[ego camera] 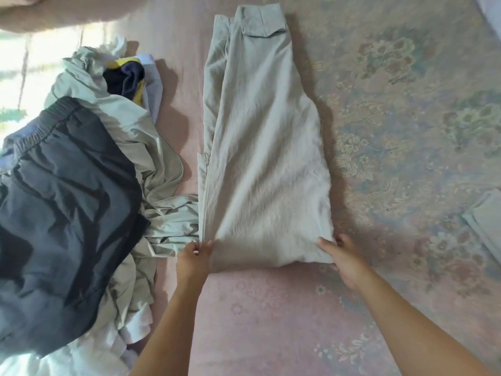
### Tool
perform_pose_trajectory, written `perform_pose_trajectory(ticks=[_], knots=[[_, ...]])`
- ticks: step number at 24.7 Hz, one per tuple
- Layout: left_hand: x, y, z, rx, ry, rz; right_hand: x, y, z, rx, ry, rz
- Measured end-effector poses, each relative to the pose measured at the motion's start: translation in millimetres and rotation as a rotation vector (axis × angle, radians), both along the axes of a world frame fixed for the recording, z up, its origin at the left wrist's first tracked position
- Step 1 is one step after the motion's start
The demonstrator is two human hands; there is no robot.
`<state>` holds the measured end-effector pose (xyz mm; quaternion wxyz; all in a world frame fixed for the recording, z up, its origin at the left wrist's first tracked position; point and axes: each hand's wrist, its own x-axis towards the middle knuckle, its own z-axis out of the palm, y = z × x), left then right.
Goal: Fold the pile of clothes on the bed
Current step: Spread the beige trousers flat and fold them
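Observation:
Beige trousers [260, 137] lie lengthwise on the bed, folded leg over leg, with a flapped pocket at the far end. My left hand [193, 260] pinches the near left corner of the trousers. At the near right corner my right hand [343, 260] grips the fabric, thumb on top. The near end is lifted slightly off the bed. To the left sits the pile of unfolded clothes [81, 185], with dark grey shorts [62, 202] on top of pale beige garments and a navy and yellow piece [127, 80] at its far end.
The bed [393, 131] is covered with a pink floral sheet. A folded pale garment [488, 223] lies at the right edge. A pinkish pillow or cushion [54, 12] shows at the top left. Another pale item [490, 12] peeks in at the top right corner.

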<state>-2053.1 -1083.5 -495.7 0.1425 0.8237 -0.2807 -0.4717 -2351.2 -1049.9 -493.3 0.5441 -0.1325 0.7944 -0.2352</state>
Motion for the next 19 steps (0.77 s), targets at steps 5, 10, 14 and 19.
perform_pose_trajectory(ticks=[5,10,14,19], knots=[[-55,24,6,0.05,0.213,0.043,-59,-10,15,-0.044,0.351,0.169],[-165,88,9,0.185,0.271,-0.009,-159,-10,32,-0.002,0.574,0.39],[-238,137,19,0.435,0.437,-0.155,-213,13,32,0.21,0.851,0.573],[-208,72,11,0.347,-0.112,-0.843,-135,30,14,0.109,1.069,0.802]])
